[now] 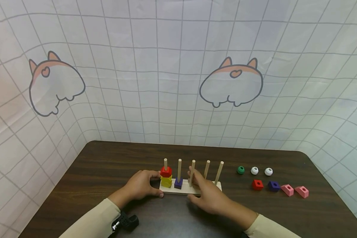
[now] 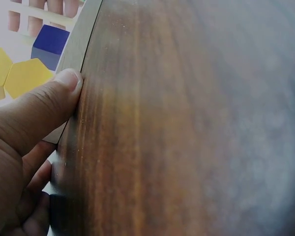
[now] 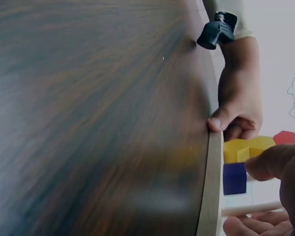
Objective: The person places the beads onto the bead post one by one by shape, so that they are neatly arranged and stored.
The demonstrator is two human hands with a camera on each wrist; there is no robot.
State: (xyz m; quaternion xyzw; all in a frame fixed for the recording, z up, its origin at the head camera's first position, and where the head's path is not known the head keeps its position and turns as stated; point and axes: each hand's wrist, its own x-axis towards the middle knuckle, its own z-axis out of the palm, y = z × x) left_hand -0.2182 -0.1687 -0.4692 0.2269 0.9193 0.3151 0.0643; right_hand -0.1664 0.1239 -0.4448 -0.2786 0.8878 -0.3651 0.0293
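Observation:
A pale wooden peg board point(image 1: 183, 191) with several upright pegs lies on the dark table. Its leftmost peg carries yellow blocks point(image 1: 166, 181) with a red block point(image 1: 166, 172) on top; a blue block point(image 1: 178, 183) sits at the foot of the second. My left hand point(image 1: 141, 185) grips the board's left end, thumb on the front edge point(image 2: 64, 83). Spread around the middle pegs, my right hand point(image 1: 209, 195) has its fingers behind them and its thumb in front. Nothing shows between the right thumb and fingers except a peg point(image 3: 250, 209).
To the right lie a green bead point(image 1: 240, 170), two white beads point(image 1: 254, 170), a red block point(image 1: 257, 185), another blue block point(image 1: 274, 186) and two pink blocks point(image 1: 287, 190). A grid-patterned cloth point(image 1: 166, 82) hangs behind the table.

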